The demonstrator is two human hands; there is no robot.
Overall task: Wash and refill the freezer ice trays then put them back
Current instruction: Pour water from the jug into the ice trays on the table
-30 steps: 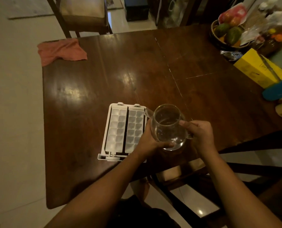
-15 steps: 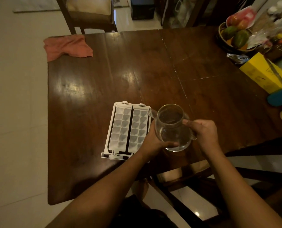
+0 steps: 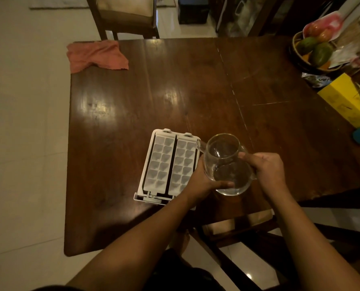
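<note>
the two white ice trays (image 3: 170,162) sit side by side in a white frame (image 3: 146,164) on the table (image 3: 175,91), close to its near edge. their long axis runs near to far, leaning slightly to the right at the far end.

just right of the trays, both hands hold a glass jug (image 3: 222,148) above the table. the left hand (image 3: 202,181) is curled around the jug's lower left side, between the jug and the right tray. the right hand (image 3: 265,169) is wrapped around the handle side on the right. a little water seems to lie in the bottom of the jug.

the relation that matters is that the trays lie to the left of the jug, and the spout (image 3: 200,144) points left, over the far right corner of the right tray. that tray is the nearer one, and the left tray lies beyond it. filling further cells looks like a matter of tipping left and travelling along the long axis.

the yellow box (image 3: 347,101) at the right and a packet (image 3: 318,79) beside it carry print, but it is too blurred to read. the trays and jug show no label.
</note>
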